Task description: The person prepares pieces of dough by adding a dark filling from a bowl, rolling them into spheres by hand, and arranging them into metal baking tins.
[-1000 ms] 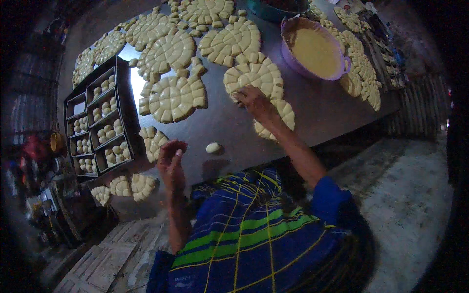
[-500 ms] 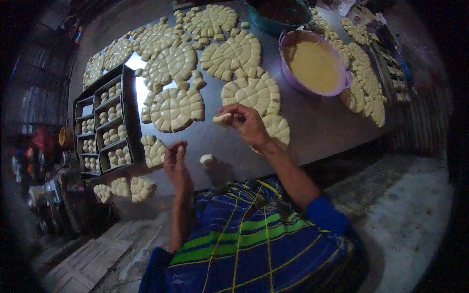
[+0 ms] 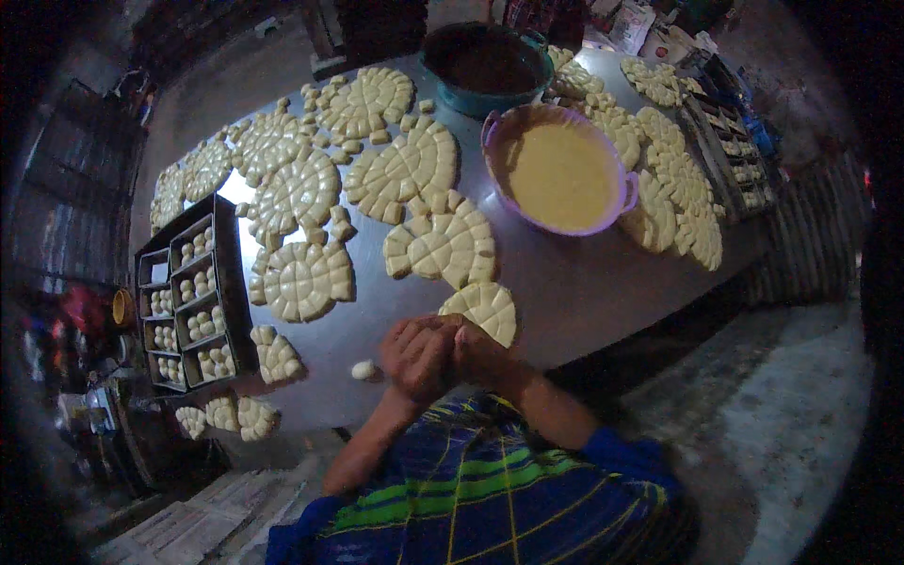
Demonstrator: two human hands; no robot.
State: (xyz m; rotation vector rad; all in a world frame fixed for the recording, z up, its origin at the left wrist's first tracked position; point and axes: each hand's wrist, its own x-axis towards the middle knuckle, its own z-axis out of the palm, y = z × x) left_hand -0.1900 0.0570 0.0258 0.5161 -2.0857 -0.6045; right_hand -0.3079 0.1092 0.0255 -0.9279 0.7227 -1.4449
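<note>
My left hand (image 3: pixel 417 358) and my right hand (image 3: pixel 478 352) are pressed together above the near edge of the metal table. Both are closed, fingers bent against each other. The piece of dough that was in my right hand is now hidden between them. Left of my hands, a small dough ball (image 3: pixel 363 370) lies alone on the table. Just behind my right hand is a small scored dough round (image 3: pixel 480 309), partly covered by it. Beyond that lies a larger round of cut dough (image 3: pixel 443 245).
At left stands a dark divided baking tray (image 3: pixel 217 282) with dough balls in its compartments. Cut dough (image 3: pixel 299 282) spreads over the table. A purple basin (image 3: pixel 629 193) of yellowish liquid and a teal basin (image 3: pixel 457 102) stand at the back, a second tray (image 3: pixel 720 141) far right.
My right hand has come down and toward me with the piece of dough. My left hand has moved right and closed against it. The view has shifted.
</note>
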